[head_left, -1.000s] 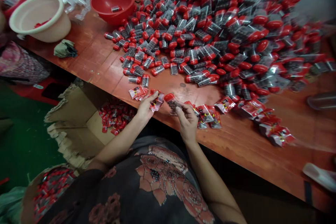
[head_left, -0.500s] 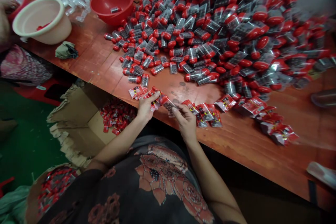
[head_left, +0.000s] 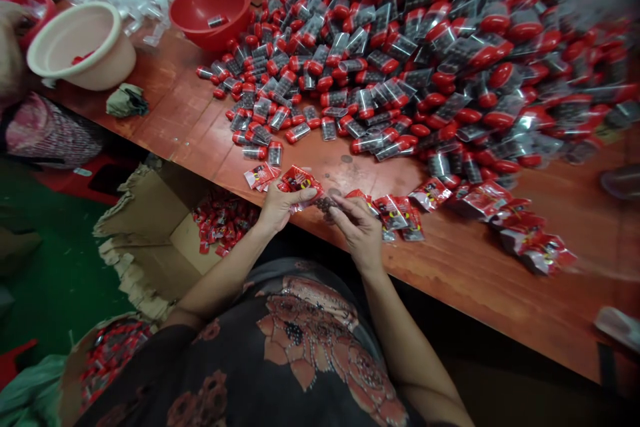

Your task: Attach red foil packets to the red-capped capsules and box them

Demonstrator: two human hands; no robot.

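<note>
My left hand is closed on a red printed packet, its thumb pressed across the top. Between the hands is a small clear tube with dark round pieces inside, pinched by the fingers of my right hand. The tube's left end meets the packet; whether it sits inside cannot be made out. Beside the left hand, more red packets lie on the table. Several filled packets rest just right of my right hand.
A large heap of red-capped clear tubes covers the back of the wooden table. At left stand a red bowl and a white basin. Below the edge, a torn cardboard box holds red packets. Another person's arm shows far left.
The tube's red cap end no longer shows beside the packet; only its dark-filled end is visible. My right hand has shifted slightly right, and the left thumb lies lower across the packet.
</note>
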